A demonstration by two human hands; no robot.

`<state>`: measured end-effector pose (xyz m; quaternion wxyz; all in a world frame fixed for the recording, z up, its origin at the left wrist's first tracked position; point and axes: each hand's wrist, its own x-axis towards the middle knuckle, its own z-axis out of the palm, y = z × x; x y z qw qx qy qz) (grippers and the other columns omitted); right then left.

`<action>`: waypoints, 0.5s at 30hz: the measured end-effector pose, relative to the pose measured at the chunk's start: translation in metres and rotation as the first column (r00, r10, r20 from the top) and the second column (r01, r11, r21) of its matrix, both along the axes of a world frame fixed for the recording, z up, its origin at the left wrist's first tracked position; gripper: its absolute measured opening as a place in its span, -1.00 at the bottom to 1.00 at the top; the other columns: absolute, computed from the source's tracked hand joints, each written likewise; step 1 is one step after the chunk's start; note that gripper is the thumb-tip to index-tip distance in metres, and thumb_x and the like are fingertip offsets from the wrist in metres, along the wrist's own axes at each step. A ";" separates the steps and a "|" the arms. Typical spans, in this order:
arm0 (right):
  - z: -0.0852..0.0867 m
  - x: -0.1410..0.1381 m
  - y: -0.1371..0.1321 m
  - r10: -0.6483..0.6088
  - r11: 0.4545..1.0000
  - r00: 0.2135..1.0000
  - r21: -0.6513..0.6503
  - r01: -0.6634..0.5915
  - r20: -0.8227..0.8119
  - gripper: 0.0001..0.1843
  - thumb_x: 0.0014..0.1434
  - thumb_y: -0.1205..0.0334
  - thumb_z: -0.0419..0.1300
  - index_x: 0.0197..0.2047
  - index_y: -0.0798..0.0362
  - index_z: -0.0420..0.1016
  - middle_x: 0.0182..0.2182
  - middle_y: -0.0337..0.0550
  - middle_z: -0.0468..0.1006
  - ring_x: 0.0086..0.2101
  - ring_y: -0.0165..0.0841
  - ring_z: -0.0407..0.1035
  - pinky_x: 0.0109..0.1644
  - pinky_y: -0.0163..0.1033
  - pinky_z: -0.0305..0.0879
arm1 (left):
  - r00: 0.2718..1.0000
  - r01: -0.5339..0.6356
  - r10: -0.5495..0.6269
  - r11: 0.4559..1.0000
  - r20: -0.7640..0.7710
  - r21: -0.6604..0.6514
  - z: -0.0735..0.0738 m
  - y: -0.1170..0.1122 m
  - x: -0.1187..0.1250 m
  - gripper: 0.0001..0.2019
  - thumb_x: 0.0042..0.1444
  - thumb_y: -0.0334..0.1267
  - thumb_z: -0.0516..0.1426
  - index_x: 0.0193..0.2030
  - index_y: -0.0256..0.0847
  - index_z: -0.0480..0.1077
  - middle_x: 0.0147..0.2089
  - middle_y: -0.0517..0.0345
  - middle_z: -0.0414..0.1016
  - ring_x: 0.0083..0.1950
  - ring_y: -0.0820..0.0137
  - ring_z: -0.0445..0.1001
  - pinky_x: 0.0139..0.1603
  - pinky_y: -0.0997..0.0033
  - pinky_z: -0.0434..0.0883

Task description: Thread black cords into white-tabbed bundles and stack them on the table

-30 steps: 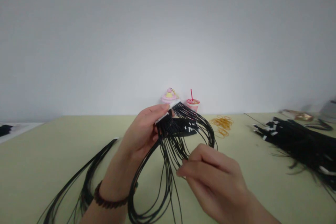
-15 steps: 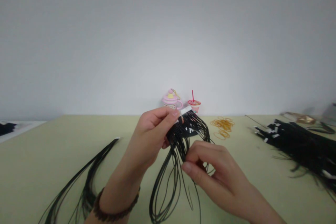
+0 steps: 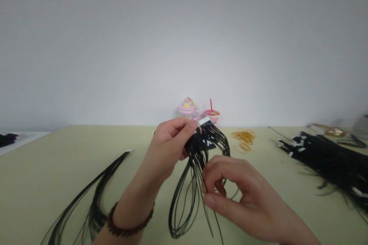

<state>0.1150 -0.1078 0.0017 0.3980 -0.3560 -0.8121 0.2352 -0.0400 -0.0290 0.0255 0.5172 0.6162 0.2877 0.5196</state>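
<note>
A black wire harness [image 3: 184, 199] with a white connector [image 3: 204, 121] is in front of me, its thin wires looped and hanging down. My left hand [image 3: 169, 141] pinches the harness near the connector between thumb and fingers. Lower down, my right hand [image 3: 235, 191] curls loosely around a few of the hanging wires, with thumb and index fingertip close together. Part of the bundle is hidden behind the right-hand fingers.
Another black wire bundle [image 3: 99, 191] lies at left. A heap of black harnesses [image 3: 330, 160] covers the right side. Yellow rubber bands [image 3: 243, 138] lie beyond my hands. A pink toy cup [image 3: 186, 111] and a small cup with a red straw [image 3: 212, 115] stand by the wall.
My right hand has moved slightly down, and its thumb and index finger have loosened. The hanging loop has shifted a little right and up. My left hand keeps its hold.
</note>
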 end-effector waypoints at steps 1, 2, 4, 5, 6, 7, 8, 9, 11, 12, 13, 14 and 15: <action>0.000 0.000 0.000 0.006 1.000 1.000 -0.007 -0.006 0.007 -0.90 0.14 0.29 0.19 -0.39 0.06 0.33 -0.44 -0.32 0.38 -0.41 -0.54 0.27 -0.31 -0.41 0.21 | 1.000 -0.010 0.010 1.000 0.004 -0.002 0.000 0.000 0.000 -0.79 0.06 -0.16 0.15 -0.47 -0.26 0.37 -0.64 0.33 0.16 -0.66 0.64 0.08 -0.72 0.66 0.04; 0.000 0.000 0.000 0.007 1.000 1.000 -0.013 -0.007 0.021 -0.92 0.13 0.29 0.19 -0.37 0.06 0.36 -0.43 -0.32 0.40 -0.40 -0.54 0.29 -0.30 -0.41 0.23 | 1.000 -0.024 0.024 1.000 0.006 -0.002 0.000 0.000 0.000 -0.79 0.06 -0.17 0.15 -0.47 -0.26 0.37 -0.64 0.34 0.16 -0.66 0.64 0.08 -0.72 0.66 0.04; 0.000 -0.001 0.001 0.000 1.000 0.997 -0.005 0.001 0.082 -0.97 0.15 0.28 0.17 -0.32 0.04 0.41 -0.39 -0.30 0.44 -0.36 -0.53 0.32 -0.26 -0.40 0.24 | 0.999 -0.051 0.051 0.999 0.004 0.004 0.001 0.000 0.000 -0.79 0.06 -0.17 0.16 -0.48 -0.26 0.37 -0.65 0.35 0.15 -0.68 0.65 0.07 -0.74 0.68 0.02; 0.000 -0.001 0.002 -0.011 1.000 0.992 0.006 0.010 0.127 -0.96 0.17 0.30 0.15 -0.30 0.04 0.42 -0.38 -0.29 0.45 -0.34 -0.52 0.33 -0.24 -0.39 0.24 | 0.998 -0.064 0.064 0.998 0.005 0.011 0.001 0.000 0.000 -0.79 0.06 -0.17 0.16 -0.49 -0.26 0.37 -0.66 0.35 0.14 -0.68 0.66 0.07 -0.74 0.68 0.02; -0.001 -0.002 0.003 -0.020 1.000 0.984 0.020 0.016 0.176 -0.92 0.20 0.31 0.11 -0.29 0.04 0.43 -0.38 -0.28 0.45 -0.32 -0.50 0.33 -0.23 -0.38 0.23 | 0.997 -0.075 0.075 0.997 0.008 0.017 0.001 0.000 -0.001 -0.79 0.05 -0.17 0.16 -0.49 -0.26 0.37 -0.66 0.36 0.13 -0.68 0.66 0.06 -0.74 0.69 0.01; -0.001 -0.003 0.004 -0.028 0.999 0.974 0.032 0.021 0.223 -0.87 0.22 0.33 0.06 -0.29 0.03 0.44 -0.38 -0.28 0.45 -0.31 -0.49 0.34 -0.23 -0.37 0.23 | 0.996 -0.086 0.085 0.996 0.014 0.023 0.001 0.000 -0.001 -0.80 0.05 -0.18 0.16 -0.49 -0.26 0.38 -0.66 0.35 0.14 -0.68 0.66 0.07 -0.74 0.69 0.02; -0.002 -0.004 0.004 -0.035 0.999 0.965 0.038 0.026 0.258 -0.83 0.24 0.34 0.03 -0.29 0.03 0.44 -0.38 -0.27 0.45 -0.31 -0.49 0.34 -0.23 -0.36 0.23 | 0.995 -0.095 0.094 0.995 0.019 0.028 0.001 0.000 -0.002 -0.81 0.05 -0.18 0.16 -0.48 -0.25 0.39 -0.66 0.35 0.15 -0.68 0.65 0.08 -0.74 0.69 0.03; -0.003 -0.004 0.005 -0.044 0.999 0.960 0.041 0.034 0.278 -0.81 0.24 0.34 0.01 -0.29 0.03 0.45 -0.37 -0.26 0.45 -0.31 -0.48 0.34 -0.23 -0.36 0.23 | 0.994 -0.105 0.104 0.994 0.025 0.034 0.001 0.000 -0.002 -0.81 0.04 -0.18 0.17 -0.48 -0.25 0.39 -0.66 0.34 0.16 -0.68 0.65 0.08 -0.74 0.68 0.03; -0.005 -0.005 0.005 -0.056 0.998 0.959 0.041 0.047 0.279 -0.83 0.23 0.32 0.04 -0.27 0.02 0.46 -0.36 -0.27 0.47 -0.31 -0.48 0.35 -0.22 -0.35 0.24 | 0.992 -0.123 0.122 0.992 0.027 0.041 0.000 0.000 -0.003 -0.82 0.03 -0.17 0.17 -0.47 -0.24 0.41 -0.66 0.33 0.18 -0.68 0.64 0.09 -0.75 0.67 0.03; -0.005 -0.005 0.005 -0.059 0.998 0.962 0.038 0.050 0.265 -0.87 0.21 0.31 0.08 -0.27 0.02 0.46 -0.36 -0.27 0.49 -0.31 -0.48 0.36 -0.21 -0.36 0.25 | 0.991 -0.130 0.129 0.991 0.027 0.042 0.000 0.001 -0.003 -0.82 0.02 -0.16 0.18 -0.46 -0.24 0.41 -0.66 0.33 0.20 -0.68 0.63 0.09 -0.75 0.66 0.03; -0.005 -0.003 0.005 -0.055 0.998 0.968 0.034 0.048 0.245 -0.90 0.18 0.31 0.12 -0.28 0.02 0.47 -0.38 -0.29 0.50 -0.32 -0.48 0.37 -0.20 -0.36 0.26 | 0.991 -0.134 0.133 0.990 0.027 0.040 -0.001 0.002 -0.004 -0.82 0.02 -0.16 0.18 -0.46 -0.24 0.42 -0.65 0.32 0.21 -0.68 0.63 0.09 -0.74 0.66 0.04; -0.004 0.000 0.004 -0.048 0.999 0.975 0.031 0.042 0.219 -0.91 0.15 0.31 0.15 -0.28 0.03 0.48 -0.39 -0.29 0.51 -0.34 -0.49 0.38 -0.21 -0.37 0.27 | 0.991 -0.133 0.132 0.991 0.028 0.034 -0.001 0.002 -0.004 -0.82 0.02 -0.15 0.18 -0.45 -0.24 0.42 -0.65 0.32 0.22 -0.68 0.63 0.10 -0.74 0.65 0.04; -0.003 0.003 0.003 -0.040 0.999 0.982 0.032 0.034 0.184 -0.92 0.13 0.33 0.17 -0.29 0.03 0.49 -0.41 -0.30 0.53 -0.37 -0.50 0.39 -0.22 -0.37 0.29 | 0.991 -0.130 0.129 0.991 0.033 0.027 -0.001 0.003 -0.004 -0.82 0.01 -0.15 0.18 -0.45 -0.23 0.42 -0.64 0.31 0.22 -0.67 0.62 0.10 -0.73 0.65 0.05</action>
